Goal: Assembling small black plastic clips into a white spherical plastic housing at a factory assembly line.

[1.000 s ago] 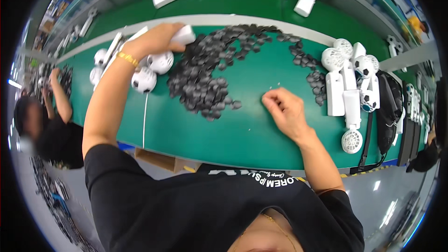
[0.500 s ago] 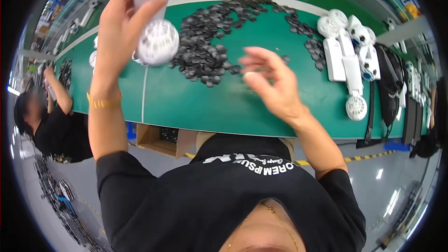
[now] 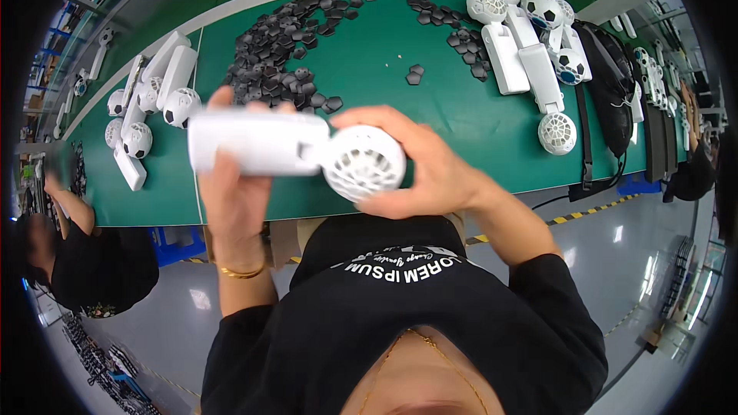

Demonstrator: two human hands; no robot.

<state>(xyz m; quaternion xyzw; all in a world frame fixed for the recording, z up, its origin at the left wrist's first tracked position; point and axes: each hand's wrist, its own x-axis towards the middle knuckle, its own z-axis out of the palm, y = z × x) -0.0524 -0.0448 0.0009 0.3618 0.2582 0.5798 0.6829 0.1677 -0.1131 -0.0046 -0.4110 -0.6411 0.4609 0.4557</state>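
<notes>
A white device with a long box-shaped body and a round lattice head point(image 3: 364, 163) is held level above the near edge of the green table point(image 3: 446, 127). My left hand point(image 3: 237, 204) is closed round its body, fingers behind and thumb in front. At the other end, my right hand point(image 3: 434, 165) wraps the round head between thumb and fingers. Beyond my hands, a heap of small black pentagon pieces point(image 3: 265, 54) spreads in an arc across the table. A small cluster of pentagon pieces point(image 3: 415, 74) lies apart, right of the heap.
More white devices point(image 3: 178, 69), several with black patches on their round heads, lie at the left. Another group point(image 3: 505, 58) lies at the right beside a black bag point(image 3: 607, 81) with straps. A co-worker in black point(image 3: 108, 261) is at the far left.
My left hand has come down and nearer with the white device, which has turned from upright to level. My right hand, free before, now grips its round head. The view has shifted.
</notes>
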